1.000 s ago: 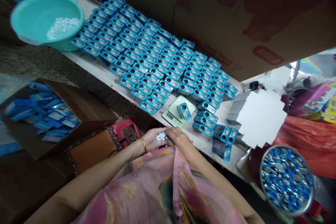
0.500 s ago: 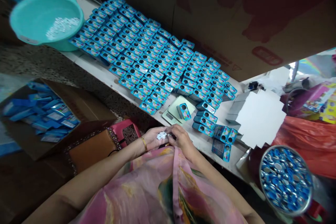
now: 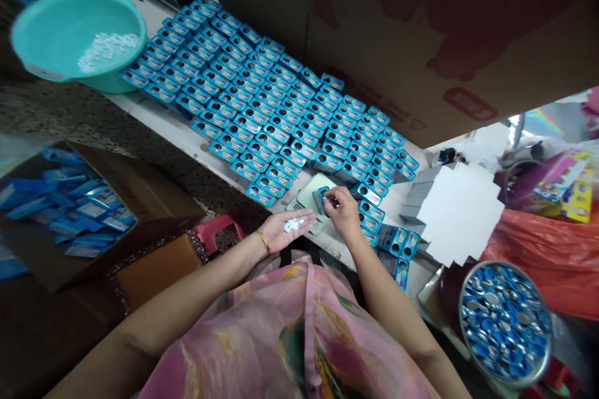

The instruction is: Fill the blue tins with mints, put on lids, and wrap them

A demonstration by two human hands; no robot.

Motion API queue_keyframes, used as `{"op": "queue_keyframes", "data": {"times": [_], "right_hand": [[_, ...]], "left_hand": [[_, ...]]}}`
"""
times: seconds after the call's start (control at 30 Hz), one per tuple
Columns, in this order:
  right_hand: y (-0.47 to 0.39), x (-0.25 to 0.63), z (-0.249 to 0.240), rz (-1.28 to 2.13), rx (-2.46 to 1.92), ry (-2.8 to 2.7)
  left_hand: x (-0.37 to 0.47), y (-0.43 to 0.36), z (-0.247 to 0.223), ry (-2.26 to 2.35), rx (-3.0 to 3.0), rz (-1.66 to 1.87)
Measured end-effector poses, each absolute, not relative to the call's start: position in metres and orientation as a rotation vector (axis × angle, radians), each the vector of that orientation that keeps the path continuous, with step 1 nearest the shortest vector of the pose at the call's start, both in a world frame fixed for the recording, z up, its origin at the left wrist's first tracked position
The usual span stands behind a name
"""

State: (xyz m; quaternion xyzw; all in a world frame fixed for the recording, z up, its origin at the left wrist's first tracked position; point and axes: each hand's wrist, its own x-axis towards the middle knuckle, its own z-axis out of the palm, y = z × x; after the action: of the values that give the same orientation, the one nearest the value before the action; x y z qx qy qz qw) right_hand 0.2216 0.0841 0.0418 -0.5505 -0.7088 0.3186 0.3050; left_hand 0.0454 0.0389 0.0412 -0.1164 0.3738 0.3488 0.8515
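White pellets (image 3: 294, 224) in the left palm, tin (image 3: 320, 201) on the scale (image 3: 304, 194)

From my remote seat, I see the left hand (image 3: 282, 229) open, palm up, centre frame. The right hand (image 3: 344, 209) bends its fingers at the tin; I can't tell whether they grip anything. Upper left, a teal basin (image 3: 42, 31) holds more pellets. Left, a carton (image 3: 154, 190) holds blue tins (image 3: 87, 206); lower right, a pot (image 3: 548, 349) holds blue-and-silver caps (image 3: 505, 318).
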Motion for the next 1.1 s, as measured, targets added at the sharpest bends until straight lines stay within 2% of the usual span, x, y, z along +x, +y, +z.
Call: {"op": "queue_keyframes", "data": {"times": [0.13, 0.33, 0.53, 0.77, 1.1], "right_hand": [[0.088, 0.222, 0.036, 0.774, -1.463, -1.902], [0.055, 0.231, 0.052, 0.813, -1.498, -1.764], [0.005, 0.215, 0.061, 1.112, -1.258, -2.108], [0.003, 0.199, 0.044, 0.906, -1.196, -2.444], [0.000, 0.199, 0.045, 0.912, -1.175, -2.472]], "left_hand": [[0.040, 0.030, 0.038, 0.799, -0.260, 0.752], [0.033, 0.015, 0.036, 0.817, -0.268, 0.742], [0.034, -0.001, 0.033, 0.797, -0.264, 0.605], [0.039, -0.003, 0.030, 0.805, -0.293, 0.614], [0.039, -0.003, 0.035, 0.807, -0.278, 0.603]]}}
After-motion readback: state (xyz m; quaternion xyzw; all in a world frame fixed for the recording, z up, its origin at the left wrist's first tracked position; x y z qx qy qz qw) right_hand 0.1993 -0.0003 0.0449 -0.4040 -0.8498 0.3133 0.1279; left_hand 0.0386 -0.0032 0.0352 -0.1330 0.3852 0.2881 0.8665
